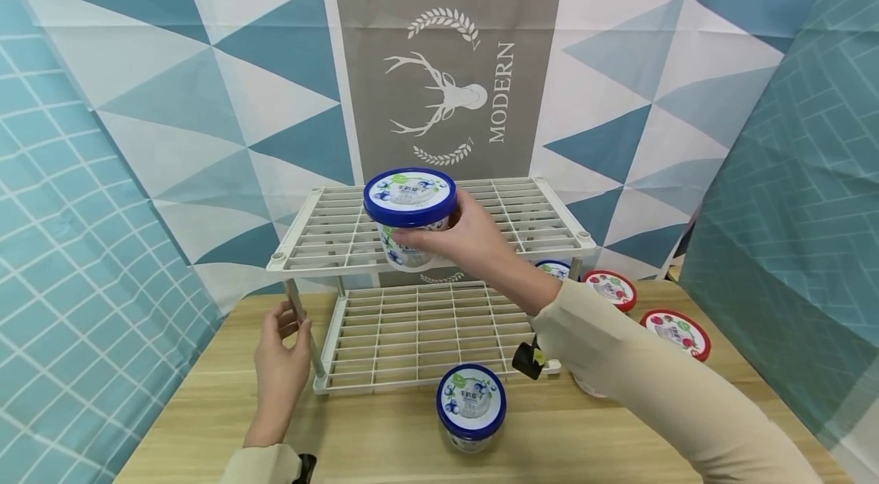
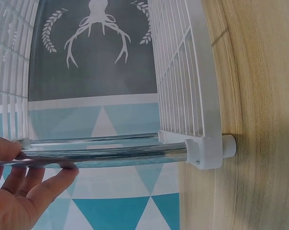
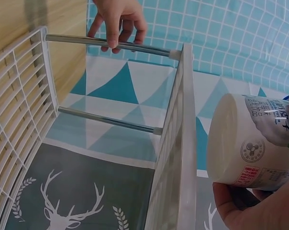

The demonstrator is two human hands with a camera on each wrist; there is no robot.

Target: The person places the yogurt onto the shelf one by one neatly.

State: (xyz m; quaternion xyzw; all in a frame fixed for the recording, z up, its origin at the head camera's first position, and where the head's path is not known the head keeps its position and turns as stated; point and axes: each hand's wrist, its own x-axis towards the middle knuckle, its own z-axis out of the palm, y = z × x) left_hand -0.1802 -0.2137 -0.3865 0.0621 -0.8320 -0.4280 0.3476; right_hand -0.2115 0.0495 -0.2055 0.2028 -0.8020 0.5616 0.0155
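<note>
My right hand [image 1: 467, 236] grips a white tub with a blue lid [image 1: 410, 198], printed with blueberries, at the front of the upper shelf [image 1: 323, 269] of a white two-tier wire rack. In the right wrist view the tub's base [image 3: 223, 139] is raised apart from the shelf edge [image 3: 186, 143]. With thumb and fingers, my left hand [image 1: 283, 369] holds the rack's front left post [image 2: 111, 155], a shiny metal tube. Another blue-lidded tub [image 1: 471, 408] stands upright on the table before the lower shelf [image 1: 405, 385].
To the right of the rack stand two red-lidded tubs [image 1: 610, 289] [image 1: 676, 334] and a blue-lidded one [image 1: 553, 268], partly hidden. My right sleeve [image 1: 639, 369] covers most of another tub [image 1: 589, 386]. Behind the wooden table [image 1: 206, 408] hangs a patterned cloth [image 1: 268, 87].
</note>
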